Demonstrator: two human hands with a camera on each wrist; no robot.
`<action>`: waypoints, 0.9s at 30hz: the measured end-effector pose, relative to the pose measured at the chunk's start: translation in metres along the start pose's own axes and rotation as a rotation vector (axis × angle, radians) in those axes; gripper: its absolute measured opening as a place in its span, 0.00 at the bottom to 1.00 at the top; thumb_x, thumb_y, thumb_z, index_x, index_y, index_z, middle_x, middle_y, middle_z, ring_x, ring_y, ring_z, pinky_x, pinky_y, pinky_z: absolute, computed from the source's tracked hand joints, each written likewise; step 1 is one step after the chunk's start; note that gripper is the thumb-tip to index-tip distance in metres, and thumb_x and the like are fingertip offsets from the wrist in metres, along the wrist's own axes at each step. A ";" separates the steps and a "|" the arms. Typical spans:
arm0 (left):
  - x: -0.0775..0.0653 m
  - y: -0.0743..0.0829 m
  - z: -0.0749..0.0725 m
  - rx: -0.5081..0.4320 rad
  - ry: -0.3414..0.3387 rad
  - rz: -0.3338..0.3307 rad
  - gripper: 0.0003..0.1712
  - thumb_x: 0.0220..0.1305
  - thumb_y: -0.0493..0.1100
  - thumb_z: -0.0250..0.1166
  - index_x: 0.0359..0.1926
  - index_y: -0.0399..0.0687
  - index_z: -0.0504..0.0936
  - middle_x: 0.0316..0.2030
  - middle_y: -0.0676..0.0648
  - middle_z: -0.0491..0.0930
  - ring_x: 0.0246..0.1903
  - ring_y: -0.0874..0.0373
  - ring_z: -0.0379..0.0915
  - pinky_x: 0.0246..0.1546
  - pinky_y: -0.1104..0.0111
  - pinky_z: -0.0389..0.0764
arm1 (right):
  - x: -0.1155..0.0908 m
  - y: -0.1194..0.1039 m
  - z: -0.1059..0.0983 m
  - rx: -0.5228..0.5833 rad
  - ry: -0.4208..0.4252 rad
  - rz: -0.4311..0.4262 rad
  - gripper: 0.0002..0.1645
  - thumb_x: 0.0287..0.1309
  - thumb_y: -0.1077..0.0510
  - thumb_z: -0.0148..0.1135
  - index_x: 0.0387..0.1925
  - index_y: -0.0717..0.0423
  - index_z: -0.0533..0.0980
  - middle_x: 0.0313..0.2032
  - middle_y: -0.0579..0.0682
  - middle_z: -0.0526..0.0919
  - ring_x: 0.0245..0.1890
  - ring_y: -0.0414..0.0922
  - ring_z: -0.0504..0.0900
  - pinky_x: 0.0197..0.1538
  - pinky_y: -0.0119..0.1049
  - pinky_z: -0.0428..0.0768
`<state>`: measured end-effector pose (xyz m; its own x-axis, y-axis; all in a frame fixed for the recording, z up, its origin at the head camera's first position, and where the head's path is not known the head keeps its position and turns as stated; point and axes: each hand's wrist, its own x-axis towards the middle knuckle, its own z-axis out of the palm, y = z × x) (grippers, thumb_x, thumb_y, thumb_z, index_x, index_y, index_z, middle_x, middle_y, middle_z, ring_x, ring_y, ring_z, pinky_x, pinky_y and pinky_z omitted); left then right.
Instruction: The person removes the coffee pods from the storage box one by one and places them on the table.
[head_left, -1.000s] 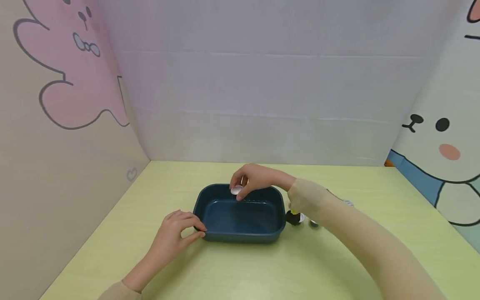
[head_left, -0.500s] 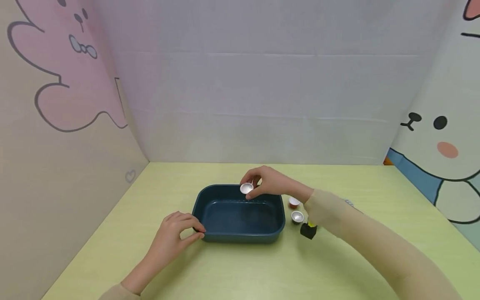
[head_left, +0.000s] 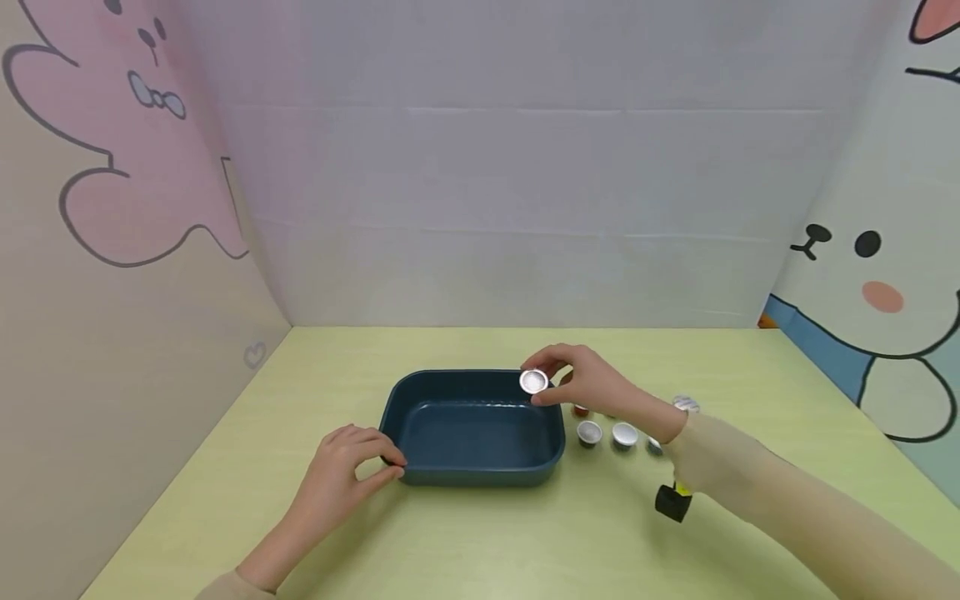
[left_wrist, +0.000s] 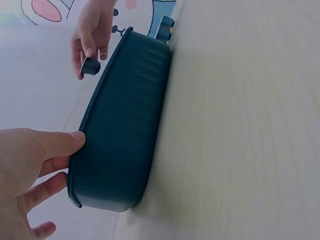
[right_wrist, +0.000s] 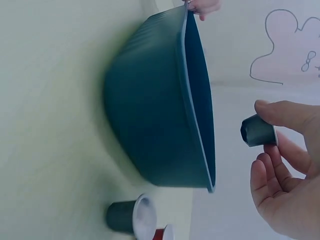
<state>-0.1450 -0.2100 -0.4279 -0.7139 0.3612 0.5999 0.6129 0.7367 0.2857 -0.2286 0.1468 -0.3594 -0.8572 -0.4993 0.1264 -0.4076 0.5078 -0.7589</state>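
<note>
A dark blue-green rectangular basin (head_left: 480, 477) stands on the table. My left hand (head_left: 345, 467) pinches its rim at the front left corner, thumb outside and fingertips inside in the left wrist view. Above the basin's back right corner, my right hand (head_left: 592, 387) holds a small coffee capsule (head_left: 533, 382) between thumb and fingers. The capsule's silvery round face is turned toward the head camera; its dark grey-green cup (right_wrist: 260, 131) shows in the right wrist view. The part of the basin floor that shows in the head view is bare.
Right of the basin stand several more capsules, among them a dark one (head_left: 588, 435), a white-topped one (head_left: 625, 436) and a red one (head_left: 581, 411). The right forearm partly covers the group. A patterned round top (head_left: 686, 403) lies farther right. Printed cloth walls enclose the table.
My right hand has moved right with the capsule, from above the basin's back middle to its back right corner. More capsules show beside the basin. The left hand keeps its hold on the rim.
</note>
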 end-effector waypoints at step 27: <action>0.001 -0.001 0.001 0.006 0.023 0.044 0.16 0.41 0.40 0.81 0.28 0.66 0.85 0.29 0.71 0.80 0.33 0.73 0.75 0.46 0.61 0.76 | -0.095 0.053 -0.049 -0.128 0.193 0.138 0.26 0.55 0.54 0.72 0.56 0.56 0.78 0.46 0.52 0.83 0.41 0.34 0.77 0.43 0.30 0.80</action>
<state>-0.1470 -0.2100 -0.4279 -0.6786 0.3799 0.6287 0.6413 0.7237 0.2548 -0.1838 0.2556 -0.3804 -0.9465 -0.2825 0.1559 -0.3088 0.6523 -0.6923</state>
